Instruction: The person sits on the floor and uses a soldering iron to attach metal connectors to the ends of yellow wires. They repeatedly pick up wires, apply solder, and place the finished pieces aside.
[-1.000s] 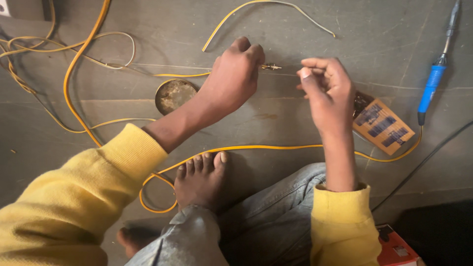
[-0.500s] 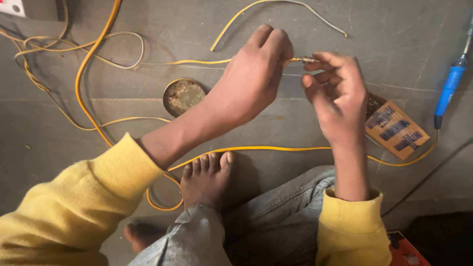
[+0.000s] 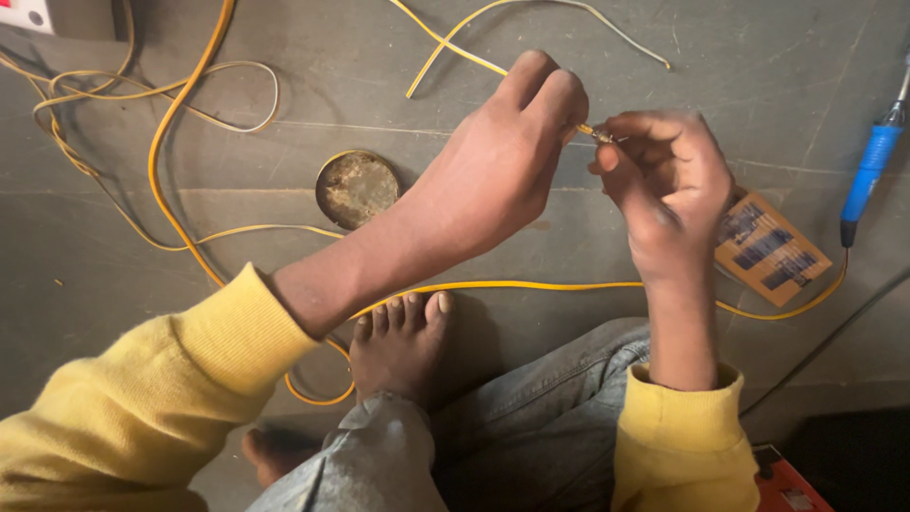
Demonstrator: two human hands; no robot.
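wire (image 3: pixel 474 59), thin and yellow, runs from the upper floor down to the two hands, which meet above the grey floor (image 3: pixel 758 76) just right of centre. left hand (image 3: pixel 493 180) closed in a pinch, fingertips (image 3: pixel 559 95) gripping the wire near its stripped end (image 3: pixel 597 135). right hand (image 3: pixel 668 190) curled, fingertips (image 3: pixel 616 156) pinched on that bare tip; hands nearly touching, tip bridging the small gap.

open room: bare floor above and to the right of the hands, as far as the blue iron (image 3: pixel 867 175) at the right edge. left of the hands, floor is clear only between the tin (image 3: pixel 357 188) and the wrist.

around: round tin with brownish paste just left of the left wrist. small board (image 3: pixel 770 248) lies just right of the right wrist, partly under it. thicker yellow cable (image 3: pixel 531 284) crosses beneath both forearms, passing just above the bare foot (image 3: pixel 398 346). tangle of loops (image 3: pixel 114 104) top left, well apart. dark cord (image 3: pixel 834 337) lower right. yellow sleeves (image 3: pixel 218 332) and a jeans knee (image 3: pixel 559 417) fill the bottom edge, closing off room below the hands.
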